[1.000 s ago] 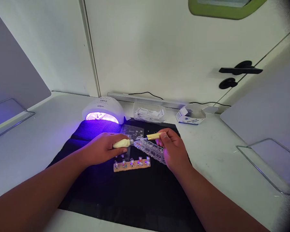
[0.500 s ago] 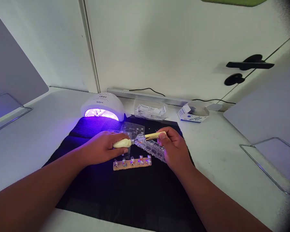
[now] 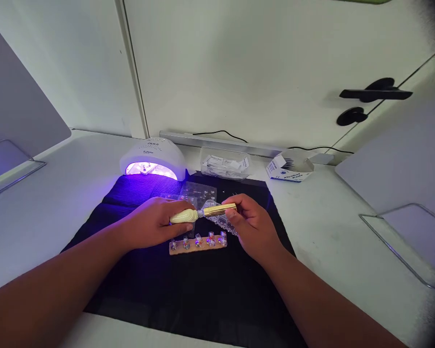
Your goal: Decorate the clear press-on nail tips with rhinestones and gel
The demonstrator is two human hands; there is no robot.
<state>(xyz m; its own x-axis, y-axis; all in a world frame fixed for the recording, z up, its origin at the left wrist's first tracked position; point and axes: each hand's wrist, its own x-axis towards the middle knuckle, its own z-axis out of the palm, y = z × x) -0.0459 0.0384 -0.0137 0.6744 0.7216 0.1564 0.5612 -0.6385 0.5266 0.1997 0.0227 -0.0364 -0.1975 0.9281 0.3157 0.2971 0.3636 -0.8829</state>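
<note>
My left hand [image 3: 155, 222] is closed around a cream nail polish bottle [image 3: 183, 216] lying on its side, its neck pointing right. In my right hand [image 3: 252, 227] is the gold ribbed cap [image 3: 220, 209], pinched between thumb and fingers. The cap's open end meets the bottle neck; its brush is out of sight. Just below sits a wooden strip [image 3: 199, 245] carrying several clear decorated nail tips [image 3: 210, 239]. A clear compartment box [image 3: 221, 221] lies partly hidden behind the cap and my right hand. Behind my left hand is a transparent sheet [image 3: 199, 192] with small pieces.
A white nail lamp [image 3: 152, 150] glows purple at the back left. A clear container [image 3: 225, 164] of packets and an open alcohol pad box [image 3: 289, 169] stand along the back. Black cloth [image 3: 188, 299] covers the middle of the white table [image 3: 333, 241]. Wire stands flank both sides.
My right hand has moved left, bringing the gold cap onto the bottle neck. The gap that showed the brush stem is closed. My left hand stays in place.
</note>
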